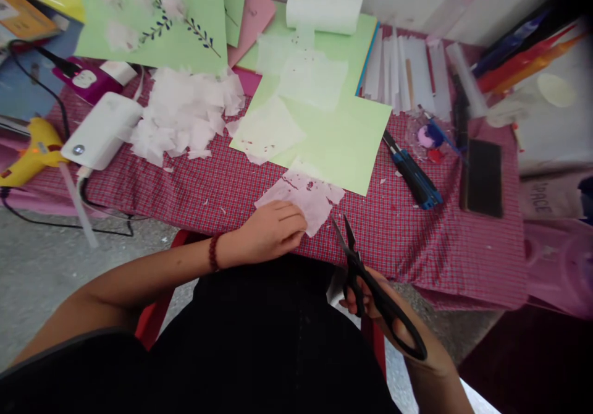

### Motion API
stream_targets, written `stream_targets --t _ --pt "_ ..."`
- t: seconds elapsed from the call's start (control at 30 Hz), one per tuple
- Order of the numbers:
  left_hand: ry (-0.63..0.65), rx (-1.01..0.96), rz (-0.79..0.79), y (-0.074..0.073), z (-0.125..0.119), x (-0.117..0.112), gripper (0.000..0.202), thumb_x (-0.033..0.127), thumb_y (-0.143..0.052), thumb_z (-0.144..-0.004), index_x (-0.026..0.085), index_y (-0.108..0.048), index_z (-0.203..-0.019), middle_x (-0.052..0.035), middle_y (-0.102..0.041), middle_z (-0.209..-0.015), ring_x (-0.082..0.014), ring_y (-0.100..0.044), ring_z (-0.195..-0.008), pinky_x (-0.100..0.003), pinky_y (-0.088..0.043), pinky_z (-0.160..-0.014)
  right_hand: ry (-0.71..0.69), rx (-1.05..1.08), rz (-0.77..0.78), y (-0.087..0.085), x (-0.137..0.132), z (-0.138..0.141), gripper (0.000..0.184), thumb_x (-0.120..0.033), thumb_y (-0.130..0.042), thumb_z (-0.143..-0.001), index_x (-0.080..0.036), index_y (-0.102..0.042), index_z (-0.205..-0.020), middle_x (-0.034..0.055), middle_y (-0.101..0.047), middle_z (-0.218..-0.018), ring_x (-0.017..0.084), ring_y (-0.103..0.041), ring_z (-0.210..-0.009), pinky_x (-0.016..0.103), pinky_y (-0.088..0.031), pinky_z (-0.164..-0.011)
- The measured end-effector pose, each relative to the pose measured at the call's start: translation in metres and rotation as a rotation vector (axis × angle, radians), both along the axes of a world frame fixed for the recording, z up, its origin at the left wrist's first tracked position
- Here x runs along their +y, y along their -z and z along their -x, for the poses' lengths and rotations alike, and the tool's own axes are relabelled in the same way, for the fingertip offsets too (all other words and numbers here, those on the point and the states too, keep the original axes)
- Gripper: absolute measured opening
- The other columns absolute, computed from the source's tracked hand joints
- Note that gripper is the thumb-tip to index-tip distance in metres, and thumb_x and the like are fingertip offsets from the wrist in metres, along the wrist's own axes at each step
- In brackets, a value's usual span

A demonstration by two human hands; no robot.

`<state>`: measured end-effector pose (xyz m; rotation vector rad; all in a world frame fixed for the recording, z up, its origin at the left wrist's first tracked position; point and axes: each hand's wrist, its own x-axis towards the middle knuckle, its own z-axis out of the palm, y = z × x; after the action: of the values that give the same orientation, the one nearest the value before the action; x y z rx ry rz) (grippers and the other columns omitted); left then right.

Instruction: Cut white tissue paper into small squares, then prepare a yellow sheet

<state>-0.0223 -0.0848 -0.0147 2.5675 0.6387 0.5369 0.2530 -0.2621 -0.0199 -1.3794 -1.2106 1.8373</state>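
My left hand (273, 232) rests at the near edge of the table with its fingers curled onto a thin white tissue sheet (310, 199), pinching its near corner. My right hand (389, 315) holds black scissors (365, 278) by the handles, blades slightly apart and pointing up toward the tissue sheet, just right of it. A red bead bracelet (214, 252) sits on my left wrist. The tissue lies partly on a light green card (343, 136).
A red checked cloth (208, 191) covers the table. A pile of white tissue pieces (180, 114), a white device (102, 131), a yellow glue gun (32, 154), a blue utility knife (414, 176), a tissue roll (324, 7), white strips (407, 71) and a black block (484, 178) lie around.
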Motion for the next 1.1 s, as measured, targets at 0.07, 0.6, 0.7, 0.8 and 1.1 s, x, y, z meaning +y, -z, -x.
stream_targets --t 0.07,0.6,0.7,0.8,1.1 --pt "0.021 -0.034 0.039 -0.004 0.009 -0.006 0.015 0.016 -0.046 -0.093 0.016 -0.061 -0.088 -0.0062 -0.067 -0.090 -0.0156 -0.059 -0.084 -0.030 -0.048 -0.080 0.011 0.083 0.066 -0.002 -0.001 -0.004 0.077 -0.077 -0.047 -0.077 -0.042 -0.037 -0.145 0.0098 -0.060 -0.109 0.030 -0.062 -0.092 0.049 -0.051 -0.082" --pt "-0.284 0.045 0.085 -0.025 0.030 0.027 0.023 0.034 -0.049 -0.092 0.017 -0.063 -0.098 -0.0077 -0.065 -0.093 -0.0212 -0.059 -0.091 -0.036 -0.046 -0.085 -0.085 -0.093 0.142 -0.037 0.034 -0.034 0.067 -0.053 -0.071 -0.078 -0.034 -0.052 -0.140 0.0083 -0.055 -0.139 0.030 -0.060 -0.115 0.038 -0.050 -0.096" --pt "-0.221 0.186 0.168 -0.023 0.017 0.060 0.026 0.036 -0.056 -0.085 0.015 -0.064 -0.097 -0.0087 -0.062 -0.092 -0.0231 -0.057 -0.092 -0.037 -0.044 -0.084 -0.171 -0.145 0.137 -0.042 0.052 -0.028 0.060 -0.042 -0.072 -0.081 -0.035 -0.055 -0.138 0.0061 -0.052 -0.145 0.033 -0.051 -0.128 0.040 -0.046 -0.103" --pt "-0.080 0.211 0.288 -0.016 0.005 0.077 0.015 0.030 -0.060 -0.078 0.015 -0.062 -0.080 -0.0058 -0.058 -0.080 -0.0194 -0.055 -0.082 -0.031 -0.043 -0.076 -0.203 -0.196 0.137 -0.042 0.063 -0.021 0.060 -0.034 -0.072 -0.082 -0.036 -0.054 -0.139 0.0060 -0.051 -0.146 0.032 -0.054 -0.125 0.041 -0.048 -0.101" --pt "-0.236 0.031 0.823 -0.020 0.009 0.068 0.004 0.016 -0.053 -0.077 0.017 -0.051 -0.074 0.0032 -0.056 -0.062 -0.0092 -0.053 -0.056 -0.021 -0.038 -0.054 -0.046 -0.051 0.216 -0.046 0.079 0.005 0.059 -0.038 -0.076 -0.077 -0.032 -0.060 -0.133 0.0072 -0.067 -0.108 0.022 -0.065 -0.085 0.032 -0.056 -0.068"
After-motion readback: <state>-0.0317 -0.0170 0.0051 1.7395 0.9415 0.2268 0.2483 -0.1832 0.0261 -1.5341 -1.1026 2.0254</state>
